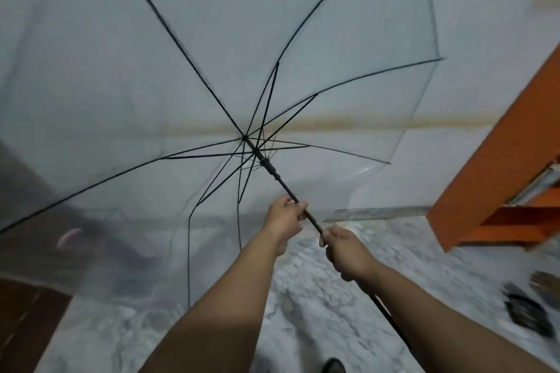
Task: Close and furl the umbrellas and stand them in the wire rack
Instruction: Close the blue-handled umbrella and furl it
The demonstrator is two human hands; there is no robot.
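The clear umbrella is fully open. The left hand holds a tight grip on its black shaft. The right hand grips it lower down.

Floor: white-grey marble. Wall: pale, with brownish stained band. Orange shelf unit at right. Dark wooden furniture lower left. Light dim, even.

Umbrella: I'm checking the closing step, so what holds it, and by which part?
Both hands hold the open umbrella by its black shaft: left hand higher, right hand lower.
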